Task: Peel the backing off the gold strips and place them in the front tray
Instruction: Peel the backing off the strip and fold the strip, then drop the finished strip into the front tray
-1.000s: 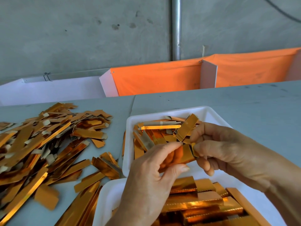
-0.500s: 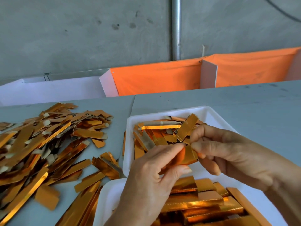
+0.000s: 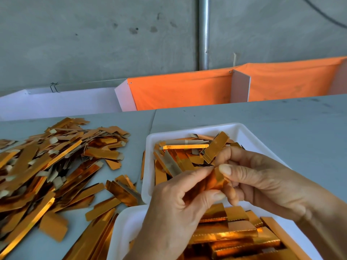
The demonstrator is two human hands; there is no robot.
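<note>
both hands (image 3: 221, 186) pinching gold strip (image 3: 214, 182) above trays

Two bare hands observed, left hand (image 3: 169, 218) and right hand (image 3: 262, 184), both wrists uncovered, no gloves or sleeves, fingernails short and unpainted.

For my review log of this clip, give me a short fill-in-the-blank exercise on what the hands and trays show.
1. Both hands, left hand and right hand, pinch one ____ strip.
2. The two trays, far tray and near tray, are ____ in colour.
3. The loose pile of strips lies on the table to the ____ of the trays.

Missing words: gold; white; left
</note>
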